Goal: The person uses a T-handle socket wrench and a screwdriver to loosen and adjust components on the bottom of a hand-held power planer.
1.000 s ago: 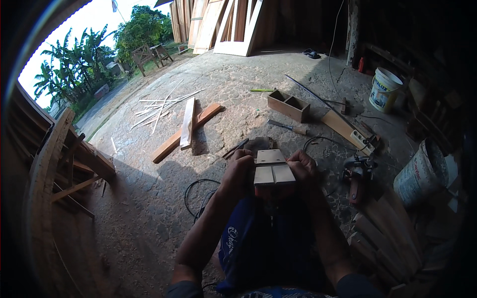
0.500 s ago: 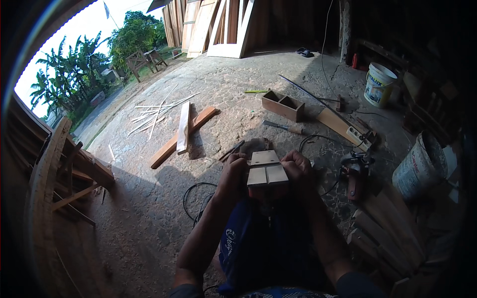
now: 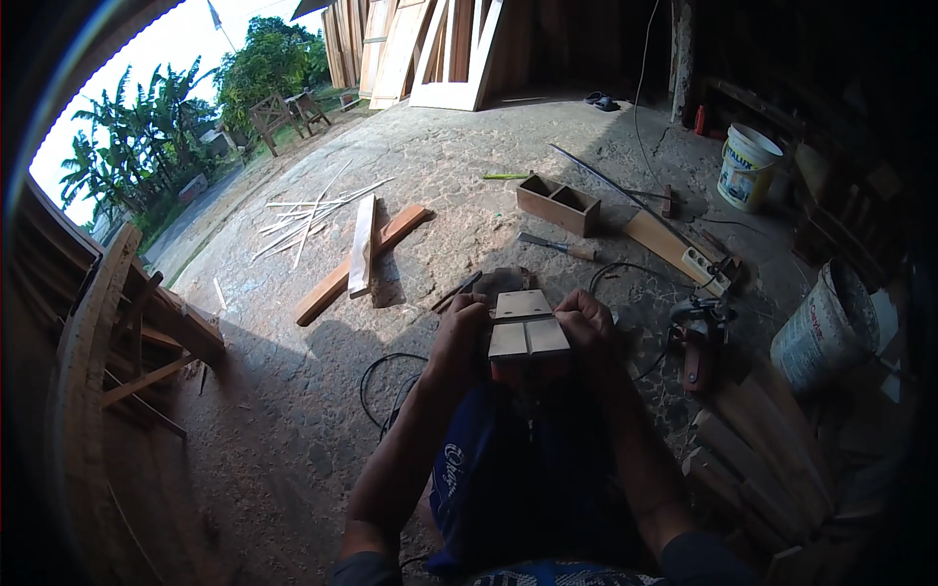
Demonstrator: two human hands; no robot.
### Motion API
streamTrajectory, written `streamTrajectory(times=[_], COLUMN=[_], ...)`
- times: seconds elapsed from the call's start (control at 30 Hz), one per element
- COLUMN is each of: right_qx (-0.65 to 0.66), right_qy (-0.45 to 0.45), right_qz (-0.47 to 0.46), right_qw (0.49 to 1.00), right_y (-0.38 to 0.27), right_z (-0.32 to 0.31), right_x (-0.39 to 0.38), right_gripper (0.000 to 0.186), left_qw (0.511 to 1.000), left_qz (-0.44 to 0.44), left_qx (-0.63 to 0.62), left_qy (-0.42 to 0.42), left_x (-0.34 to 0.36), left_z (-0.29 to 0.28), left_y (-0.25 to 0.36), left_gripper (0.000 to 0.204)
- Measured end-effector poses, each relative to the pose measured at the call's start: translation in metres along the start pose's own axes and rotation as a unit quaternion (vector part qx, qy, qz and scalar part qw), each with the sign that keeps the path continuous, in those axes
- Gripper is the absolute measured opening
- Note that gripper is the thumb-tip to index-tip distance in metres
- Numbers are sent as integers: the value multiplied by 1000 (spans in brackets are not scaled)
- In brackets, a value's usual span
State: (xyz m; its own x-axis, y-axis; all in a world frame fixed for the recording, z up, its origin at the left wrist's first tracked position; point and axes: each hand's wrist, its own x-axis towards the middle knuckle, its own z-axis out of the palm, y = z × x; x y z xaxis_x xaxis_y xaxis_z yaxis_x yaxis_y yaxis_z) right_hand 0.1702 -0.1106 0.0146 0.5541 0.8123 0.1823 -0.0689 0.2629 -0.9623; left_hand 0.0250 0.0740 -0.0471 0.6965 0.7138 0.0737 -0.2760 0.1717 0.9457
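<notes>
An electric hand planer [image 3: 528,339] lies upside down over my lap, its flat metal sole facing up. A groove runs down the near plate, and a dark slot crosses between the two plates. Red housing [image 3: 532,372] shows under the near end. My left hand [image 3: 460,330] has its fingers closed against the planer's left side by the slot. Across from it, my right hand [image 3: 584,324] pinches at the right side, fingertips bent in. Whether a small part sits between the fingers is hidden.
Beyond my hands lie a chisel [image 3: 557,246], a two-compartment wooden box [image 3: 558,205] and a handsaw [image 3: 669,249]. A circular saw [image 3: 698,347], a power strip [image 3: 705,272] and buckets [image 3: 748,168] stand right. Boards [image 3: 362,264] and thin strips [image 3: 311,217] lie left; a cable [image 3: 376,386] coils nearby.
My right fingers have shifted slightly at the planer's right side. The planer and left hand hold almost the same place; the whole view has moved a touch.
</notes>
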Motion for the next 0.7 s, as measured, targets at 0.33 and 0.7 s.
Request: streamTrajectory(times=[0.33, 0.7], right_qx=[0, 10], right_qy=[-1, -2], right_qz=[-8, -13], right_qw=[1000, 1000], right_y=[4, 5], right_z=[-3, -2], right_x=[2, 3], right_gripper=[8, 9], left_qw=[999, 997], left_qz=[27, 35], left_qx=[16, 11], left_qy=[-31, -71], left_x=[-5, -8], left_z=[9, 14], left_y=[6, 17], left_gripper=[16, 25])
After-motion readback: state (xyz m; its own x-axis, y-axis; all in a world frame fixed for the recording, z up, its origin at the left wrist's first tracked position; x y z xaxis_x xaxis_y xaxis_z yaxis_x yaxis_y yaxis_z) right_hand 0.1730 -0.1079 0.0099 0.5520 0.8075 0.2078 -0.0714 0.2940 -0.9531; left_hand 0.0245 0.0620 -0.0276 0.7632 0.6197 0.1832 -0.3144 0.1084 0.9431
